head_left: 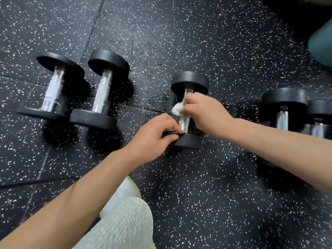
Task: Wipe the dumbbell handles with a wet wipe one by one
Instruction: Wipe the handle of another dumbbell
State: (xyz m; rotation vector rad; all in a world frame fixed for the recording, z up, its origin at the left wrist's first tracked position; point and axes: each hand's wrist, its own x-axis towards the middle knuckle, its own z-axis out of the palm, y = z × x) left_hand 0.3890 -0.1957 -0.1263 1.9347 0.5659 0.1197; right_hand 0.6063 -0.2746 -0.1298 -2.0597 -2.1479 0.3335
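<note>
The floor (215,194) is matt black rubber, grainy, flecked with white. The dumbbells (107,62) have dull black heads that look like rubber, and bright polished metal handles (52,90), smooth at the ends, roughly knurled in the middle. The wipe (177,109) is soft, white, crumpled cloth or paper. The trousers (125,221) are pale ribbed knit

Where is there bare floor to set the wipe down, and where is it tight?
Bare floor spreads between the knee and the right forearm, and beyond the dumbbells' far ends. A narrower strip separates the second dumbbell from the middle dumbbell. Crowded: the left pair and the right pair sit close together.
</note>
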